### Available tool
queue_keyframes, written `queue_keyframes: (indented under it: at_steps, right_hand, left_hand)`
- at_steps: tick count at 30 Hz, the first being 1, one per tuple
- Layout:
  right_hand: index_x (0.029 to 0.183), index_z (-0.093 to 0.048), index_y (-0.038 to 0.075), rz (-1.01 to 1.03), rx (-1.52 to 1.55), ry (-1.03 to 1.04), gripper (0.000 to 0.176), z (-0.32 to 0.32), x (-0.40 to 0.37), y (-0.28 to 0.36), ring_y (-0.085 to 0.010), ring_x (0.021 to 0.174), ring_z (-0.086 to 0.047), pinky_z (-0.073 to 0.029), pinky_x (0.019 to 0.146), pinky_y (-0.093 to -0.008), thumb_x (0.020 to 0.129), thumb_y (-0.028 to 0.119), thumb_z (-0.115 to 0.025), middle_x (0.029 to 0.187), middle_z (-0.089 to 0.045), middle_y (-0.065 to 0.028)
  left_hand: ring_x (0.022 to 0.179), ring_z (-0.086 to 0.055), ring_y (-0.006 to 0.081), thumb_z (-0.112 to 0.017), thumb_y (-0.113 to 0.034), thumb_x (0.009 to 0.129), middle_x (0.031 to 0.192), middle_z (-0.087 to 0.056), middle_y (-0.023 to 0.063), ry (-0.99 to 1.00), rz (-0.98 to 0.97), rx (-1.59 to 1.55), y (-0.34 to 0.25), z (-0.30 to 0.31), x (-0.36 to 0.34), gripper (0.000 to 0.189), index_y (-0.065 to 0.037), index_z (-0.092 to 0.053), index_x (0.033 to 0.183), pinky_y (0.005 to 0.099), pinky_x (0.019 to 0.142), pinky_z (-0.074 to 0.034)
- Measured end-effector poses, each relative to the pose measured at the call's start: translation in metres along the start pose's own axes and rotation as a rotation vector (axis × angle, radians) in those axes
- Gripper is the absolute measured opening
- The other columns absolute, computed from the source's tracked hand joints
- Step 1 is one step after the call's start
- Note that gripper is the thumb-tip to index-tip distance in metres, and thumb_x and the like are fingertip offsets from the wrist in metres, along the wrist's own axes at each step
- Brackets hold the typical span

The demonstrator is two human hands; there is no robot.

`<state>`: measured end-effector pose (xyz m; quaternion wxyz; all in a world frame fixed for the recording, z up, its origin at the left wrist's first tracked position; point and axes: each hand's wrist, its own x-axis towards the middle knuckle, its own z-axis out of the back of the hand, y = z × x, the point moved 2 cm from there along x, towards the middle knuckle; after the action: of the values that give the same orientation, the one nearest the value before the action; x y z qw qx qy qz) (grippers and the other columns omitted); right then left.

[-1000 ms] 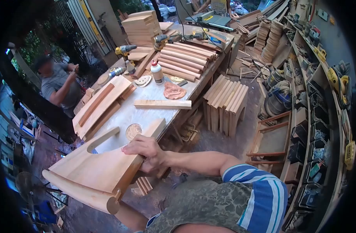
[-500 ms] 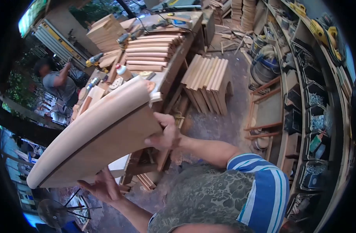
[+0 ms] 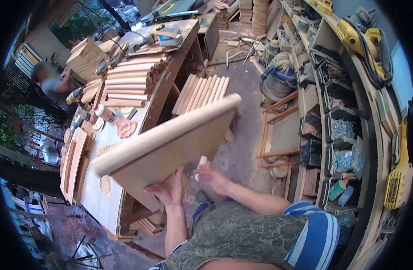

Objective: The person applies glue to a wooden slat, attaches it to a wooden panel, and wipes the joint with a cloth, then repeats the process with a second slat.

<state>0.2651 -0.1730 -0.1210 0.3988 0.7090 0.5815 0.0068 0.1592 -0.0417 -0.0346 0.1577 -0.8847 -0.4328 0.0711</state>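
- Two hands are working on one panel (image 3: 170, 144), a flat wooden board with a rounded rail along its upper edge.
- The panel is hanging in the air, tilted, above the near end of the table (image 3: 103, 204) and the floor beside it. It is touching neither.
- As a judgement, the lifting is done and the setting down is not: nothing but the hands is carrying the board.
- The left hand (image 3: 170, 191) is pressing up under the panel's lower edge, palm against the wood and fingers half curled round it, taking the weight.
- The right hand (image 3: 212, 177) is sitting just beside that same edge, fingers loosely bent, and seems to be pinching a small pale piece (image 3: 201, 162). What that piece is, I cannot tell.
- Further along the table, a stack of rails (image 3: 130, 81) and a glue bottle (image 3: 103, 111) are lying well apart from the hands.
- More boards (image 3: 202, 92) are leaning together on the floor behind the panel.
- Another person (image 3: 51, 83) is standing at the table's far side.
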Motion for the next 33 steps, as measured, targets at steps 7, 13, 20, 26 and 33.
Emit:
queue_keyframes:
  at_steps: [7, 13, 20, 26, 33]
  right_hand:
    - [0.148, -0.043, 0.012, 0.077, 0.785, 0.064, 0.091, -0.011, 0.019, 0.051, -0.028, 0.124, -0.049, -0.038, 0.106, -0.0472, 0.084, 0.075, -0.061, 0.139, -0.053, -0.007]
    - [0.151, -0.037, 0.007, 0.202, 0.782, -0.053, 0.105, 0.023, 0.06, 0.057, -0.0322, 0.138, -0.04, -0.031, 0.115, -0.0548, 0.079, 0.08, -0.064, 0.148, -0.045, -0.0093]
    - [0.145, -0.046, 0.011, 0.431, 0.721, -0.277, 0.101, 0.068, 0.129, 0.116, -0.0278, 0.138, -0.041, -0.028, 0.119, -0.0507, 0.08, 0.088, -0.052, 0.146, -0.048, -0.0118]
    - [0.079, -0.062, 0.013, 0.493, 0.658, -0.452, 0.086, 0.314, 0.26, 0.105, -0.0283, 0.053, -0.053, -0.049, 0.056, -0.043, 0.079, 0.094, -0.031, 0.065, -0.057, -0.0063]
    - [0.092, -0.06, 0.011, 0.313, 0.562, -0.809, 0.073, 0.362, 0.343, 0.155, -0.0238, 0.064, -0.062, -0.055, 0.063, -0.0384, 0.089, 0.082, -0.044, 0.073, -0.06, -0.0073]
  left_hand:
    - [0.144, -0.034, 0.0339, -0.086, -0.068, 0.053, 0.155, -0.038, 0.0088, -0.036, 0.327, 0.104, 0.071, 0.025, 0.018, 0.122, -0.014, -0.038, 0.152, 0.0581, 0.121, -0.028]
    - [0.142, -0.04, 0.0307, -0.088, -0.062, 0.054, 0.15, -0.045, 0.0091, -0.008, 0.585, -0.071, 0.099, 0.052, 0.05, 0.118, -0.009, -0.042, 0.148, 0.0521, 0.121, -0.032]
    - [0.14, -0.045, 0.0335, -0.053, -0.047, 0.103, 0.155, -0.043, 0.0162, -0.23, 0.997, 0.163, 0.084, 0.115, 0.069, 0.063, -0.004, -0.041, 0.149, 0.0501, 0.116, -0.038]
    - [0.103, -0.07, 0.0265, -0.061, -0.028, 0.102, 0.123, -0.069, 0.0139, -0.601, 0.864, 0.693, 0.021, 0.172, 0.06, 0.037, -0.003, -0.061, 0.129, 0.0369, 0.086, -0.057]
    - [0.086, -0.063, 0.0144, -0.076, -0.021, 0.091, 0.097, -0.07, 0.0054, -0.854, 0.711, 1.535, -0.019, 0.257, 0.016, 0.033, 0.003, -0.072, 0.113, 0.0296, 0.079, -0.05]
